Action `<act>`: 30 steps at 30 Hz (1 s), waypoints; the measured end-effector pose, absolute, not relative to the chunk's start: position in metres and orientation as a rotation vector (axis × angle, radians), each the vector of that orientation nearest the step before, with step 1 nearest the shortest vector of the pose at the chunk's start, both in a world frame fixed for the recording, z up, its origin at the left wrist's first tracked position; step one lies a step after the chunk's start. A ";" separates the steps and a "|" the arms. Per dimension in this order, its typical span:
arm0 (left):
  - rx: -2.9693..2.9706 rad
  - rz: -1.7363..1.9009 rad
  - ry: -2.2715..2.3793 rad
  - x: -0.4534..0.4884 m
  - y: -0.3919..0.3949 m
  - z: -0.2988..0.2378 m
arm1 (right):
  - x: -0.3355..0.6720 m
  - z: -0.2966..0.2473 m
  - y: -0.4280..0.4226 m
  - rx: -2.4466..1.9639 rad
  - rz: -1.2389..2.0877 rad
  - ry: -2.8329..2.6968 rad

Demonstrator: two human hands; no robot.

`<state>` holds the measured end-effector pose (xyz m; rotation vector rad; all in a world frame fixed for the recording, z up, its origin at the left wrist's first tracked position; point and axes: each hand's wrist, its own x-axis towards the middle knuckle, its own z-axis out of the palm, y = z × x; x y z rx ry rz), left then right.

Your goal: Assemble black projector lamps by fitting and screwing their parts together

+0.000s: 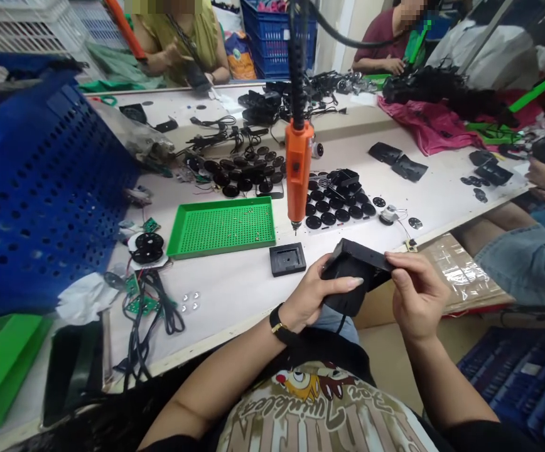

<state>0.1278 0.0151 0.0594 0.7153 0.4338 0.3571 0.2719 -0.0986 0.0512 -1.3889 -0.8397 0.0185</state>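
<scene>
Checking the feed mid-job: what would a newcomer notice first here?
An orange electric screwdriver hangs on its cable over the bench. Left of it lies a green perforated tray, and at the front edge the left hand and right hand hold a black plastic housing.

One left hand (pixel 314 295) and one right hand (pixel 418 295) are holding one black plastic housing (pixel 348 276); one orange electric screwdriver (pixel 298 166) is hanging above the surface (pixel 235 295); one green perforated tray (pixel 220 227) and one black square jig (pixel 287 258) are lying there; one blue perforated crate (pixel 51 188) is standing alongside.
</scene>
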 end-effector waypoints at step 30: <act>0.728 0.472 0.555 0.128 -0.002 0.053 | 0.259 0.043 -0.091 -1.336 1.018 -0.432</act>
